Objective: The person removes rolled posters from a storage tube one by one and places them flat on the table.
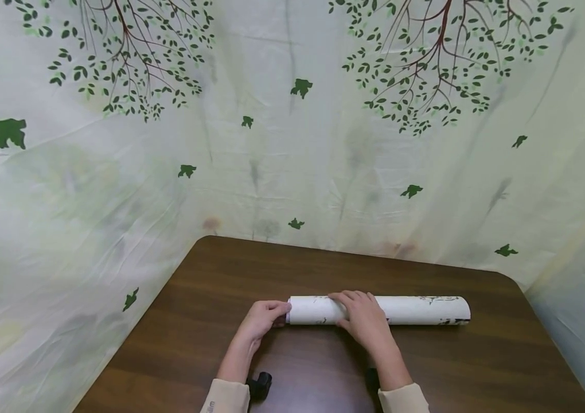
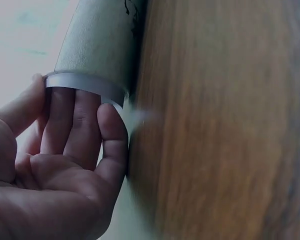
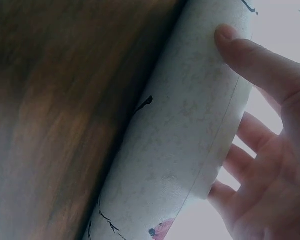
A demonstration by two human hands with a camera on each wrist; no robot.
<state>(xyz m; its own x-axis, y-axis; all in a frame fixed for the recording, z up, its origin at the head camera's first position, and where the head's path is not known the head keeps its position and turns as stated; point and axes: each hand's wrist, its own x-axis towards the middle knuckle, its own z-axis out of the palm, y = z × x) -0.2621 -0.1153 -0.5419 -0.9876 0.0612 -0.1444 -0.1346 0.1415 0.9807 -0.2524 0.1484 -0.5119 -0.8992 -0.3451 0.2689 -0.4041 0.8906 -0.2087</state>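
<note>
A white roll of wallpaper (image 1: 421, 310) with dark printed branches lies crosswise on the brown wooden table. My left hand (image 1: 261, 321) is at its left end; in the left wrist view the fingers (image 2: 82, 122) reach into the hollow end while the thumb lies along the outside of the rim, pinching it. Over the roll's left-middle part, my right hand (image 1: 366, 320) holds it from above. The right wrist view shows the thumb (image 3: 240, 47) on the near side and the other fingers going round the far side. A pink printed patch (image 3: 162, 230) shows on the paper there.
The wooden table (image 1: 499, 355) has rounded far corners. Behind it hangs a pale cloth (image 1: 323, 160) printed with green leaves and branches, continuing down the left and right sides. Dark straps (image 1: 260, 386) sit at the wrists, near beige sleeves.
</note>
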